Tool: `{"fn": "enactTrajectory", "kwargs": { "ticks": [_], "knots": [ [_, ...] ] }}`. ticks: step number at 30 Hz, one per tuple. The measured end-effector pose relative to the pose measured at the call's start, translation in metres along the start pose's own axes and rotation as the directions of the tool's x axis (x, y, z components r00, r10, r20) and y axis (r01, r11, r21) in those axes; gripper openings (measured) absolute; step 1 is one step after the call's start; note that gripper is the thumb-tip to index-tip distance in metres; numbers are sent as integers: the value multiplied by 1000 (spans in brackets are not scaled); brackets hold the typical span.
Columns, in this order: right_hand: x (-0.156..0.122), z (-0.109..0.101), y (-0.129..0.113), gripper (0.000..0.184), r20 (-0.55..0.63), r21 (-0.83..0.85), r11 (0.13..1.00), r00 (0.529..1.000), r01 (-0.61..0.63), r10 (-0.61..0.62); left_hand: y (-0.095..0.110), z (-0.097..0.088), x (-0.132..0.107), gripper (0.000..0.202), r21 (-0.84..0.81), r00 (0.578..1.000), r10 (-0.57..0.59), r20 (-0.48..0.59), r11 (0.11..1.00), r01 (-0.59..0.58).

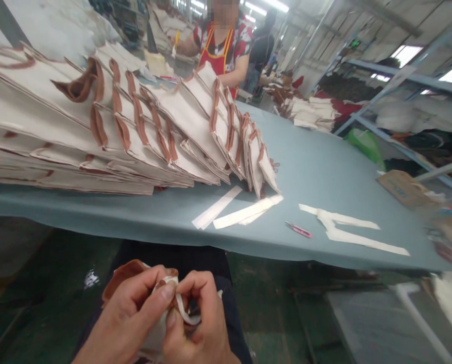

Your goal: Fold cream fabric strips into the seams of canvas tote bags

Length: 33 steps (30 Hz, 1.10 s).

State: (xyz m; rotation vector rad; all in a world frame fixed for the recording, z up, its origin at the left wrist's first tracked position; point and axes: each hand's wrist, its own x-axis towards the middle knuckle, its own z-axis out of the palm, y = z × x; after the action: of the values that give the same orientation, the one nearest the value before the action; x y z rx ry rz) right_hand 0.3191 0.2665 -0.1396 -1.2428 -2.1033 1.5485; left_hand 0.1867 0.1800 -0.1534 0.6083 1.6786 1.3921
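Low in the head view, over my lap, my left hand [135,308] pinches the edge of a brown-and-cream fabric piece [125,278]. My right hand [199,313] is closed close beside it, gripping a narrow white edge strip [186,313] of the same piece. The fingertips of both hands almost touch. Brown fabric sticks out to the left behind my left hand, while much of the piece is hidden under the hands. On the table beyond lie pink thread snips [298,229] and several pale strips [248,211].
A long stack of cream pieces with brown edging [172,126] covers the left of the blue-green table [305,172]. Forked pale strips [362,236] lie at the right. A person in a red apron [216,55] stands across the table. Shelves [400,76] hold fabric; a cardboard box [403,188] sits near them.
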Motion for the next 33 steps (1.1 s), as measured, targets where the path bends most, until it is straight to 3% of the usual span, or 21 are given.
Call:
{"fn": "enactTrajectory", "kwargs": {
  "ticks": [4,9,10,12,14,16,19,22,28,33],
  "knots": [
    [11,7,5,18,-38,3,997,996,83,-83,-4,-6,7,42,209,994,106,-34,973,-97],
    [48,-4,19,24,45,111,958,962,264,-271,-6,-8,2,53,266,971,135,-199,961,-80],
    [59,-11,19,22,36,73,952,953,299,-302,-6,-8,1,55,285,958,142,-248,956,-68],
    [83,-25,14,18,-15,-172,928,941,330,-338,-7,-9,0,57,326,937,162,-309,944,-56],
    [107,-33,6,21,5,-482,817,934,315,-357,-9,-9,2,54,367,937,195,-291,927,-79],
    [128,-34,-1,27,62,-661,687,934,303,-352,-14,-10,5,51,398,944,237,-228,908,-132],
    [149,-25,-5,25,101,-746,599,938,291,-330,-21,-9,8,53,398,940,278,-197,899,-182],
    [158,-19,-4,15,120,-791,548,947,271,-297,-23,-7,6,55,377,923,283,-259,910,-173],
    [167,-26,-12,21,155,-792,548,958,267,-243,-19,-5,10,44,416,890,347,-296,885,-207],
    [180,-35,-25,39,172,-718,653,971,241,-168,-28,-11,28,28,556,829,454,-326,802,-220]
  ]
}}
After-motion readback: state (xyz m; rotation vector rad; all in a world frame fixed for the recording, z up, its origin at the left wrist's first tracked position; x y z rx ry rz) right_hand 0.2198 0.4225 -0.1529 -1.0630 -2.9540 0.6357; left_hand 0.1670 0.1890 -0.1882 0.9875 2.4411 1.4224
